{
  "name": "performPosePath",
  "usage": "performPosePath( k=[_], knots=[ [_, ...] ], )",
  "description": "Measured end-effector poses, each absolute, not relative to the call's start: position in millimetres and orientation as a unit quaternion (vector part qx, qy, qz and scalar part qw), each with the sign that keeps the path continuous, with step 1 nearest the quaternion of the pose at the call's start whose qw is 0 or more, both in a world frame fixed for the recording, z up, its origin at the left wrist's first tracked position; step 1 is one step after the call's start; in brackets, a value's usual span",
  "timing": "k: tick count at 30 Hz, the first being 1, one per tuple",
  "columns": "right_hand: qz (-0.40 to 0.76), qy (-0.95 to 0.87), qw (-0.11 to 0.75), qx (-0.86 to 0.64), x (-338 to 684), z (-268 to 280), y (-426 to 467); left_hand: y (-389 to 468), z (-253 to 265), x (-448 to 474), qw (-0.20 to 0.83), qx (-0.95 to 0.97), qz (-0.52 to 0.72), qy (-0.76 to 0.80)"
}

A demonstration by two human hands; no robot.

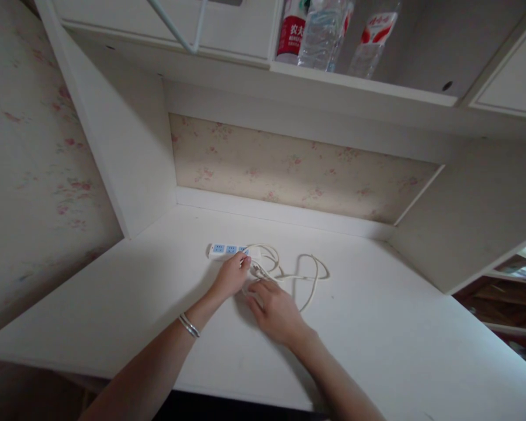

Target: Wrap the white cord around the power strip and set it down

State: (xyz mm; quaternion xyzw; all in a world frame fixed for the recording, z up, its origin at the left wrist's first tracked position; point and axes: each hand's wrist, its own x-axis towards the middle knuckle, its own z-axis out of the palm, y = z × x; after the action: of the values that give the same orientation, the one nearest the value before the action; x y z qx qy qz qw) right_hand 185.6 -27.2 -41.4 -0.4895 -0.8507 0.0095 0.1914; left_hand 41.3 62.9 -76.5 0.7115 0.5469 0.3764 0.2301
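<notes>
A white power strip (218, 249) with blue socket faces lies on the white desk. Its pale power cord (314, 279) spreads in loose loops to the right, with a plug (258, 270) among the loops. My left hand (231, 275) is closed in a pinch on the cord, just in front of the strip. To its right, my right hand (277, 310) is bent low over the desk by the plug, fingers curled at the cord. The right fingertips are partly hidden, so their exact grip is hard to see. Two silvery bangles (189, 325) circle my left wrist.
The white desk (368, 339) has side panels (127, 140) and a low back ledge (280, 213). Overhead, a shelf (368, 86) holds several plastic bottles (319, 35). A pale bent rod (175, 29) hangs before the upper cabinet. Cluttered shelves (504, 298) stand at right.
</notes>
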Motion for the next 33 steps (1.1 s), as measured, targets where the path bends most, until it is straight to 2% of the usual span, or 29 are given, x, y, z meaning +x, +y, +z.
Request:
performPosePath(
  k=[5, 8, 10, 13, 17, 19, 22, 26, 30, 33],
  knots=[
    [0.007, -0.838, 0.111, -0.535, 137, -63, -18, 68, -79, 38, 0.221, 0.710, 0.376, 0.553],
    [0.026, -0.834, 0.114, -0.540, 136, -68, -13, 70, -77, 35, 0.210, 0.713, 0.375, 0.554],
    [0.054, -0.833, 0.154, -0.529, 143, -69, -14, 71, -75, 33, 0.201, 0.716, 0.378, 0.551],
    [0.132, -0.811, 0.259, -0.507, 163, -64, -18, 71, -73, 30, 0.186, 0.716, 0.383, 0.554],
    [0.369, -0.721, 0.366, -0.459, 205, -42, -18, 75, -72, 24, 0.179, 0.704, 0.385, 0.569],
    [0.441, -0.645, 0.392, -0.485, 229, -25, -16, 76, -71, 21, 0.180, 0.698, 0.388, 0.574],
    [0.454, -0.632, 0.349, -0.522, 263, -1, -11, 76, -68, 19, 0.182, 0.694, 0.396, 0.574],
    [0.495, -0.585, 0.452, -0.457, 297, 10, -5, 73, -62, 19, 0.182, 0.691, 0.409, 0.567],
    [0.522, -0.598, 0.465, -0.392, 314, 5, -3, 74, -61, 18, 0.184, 0.678, 0.427, 0.569],
    [0.498, -0.570, 0.586, -0.289, 315, 11, -4, 77, -63, 15, 0.191, 0.665, 0.433, 0.577]
  ],
)
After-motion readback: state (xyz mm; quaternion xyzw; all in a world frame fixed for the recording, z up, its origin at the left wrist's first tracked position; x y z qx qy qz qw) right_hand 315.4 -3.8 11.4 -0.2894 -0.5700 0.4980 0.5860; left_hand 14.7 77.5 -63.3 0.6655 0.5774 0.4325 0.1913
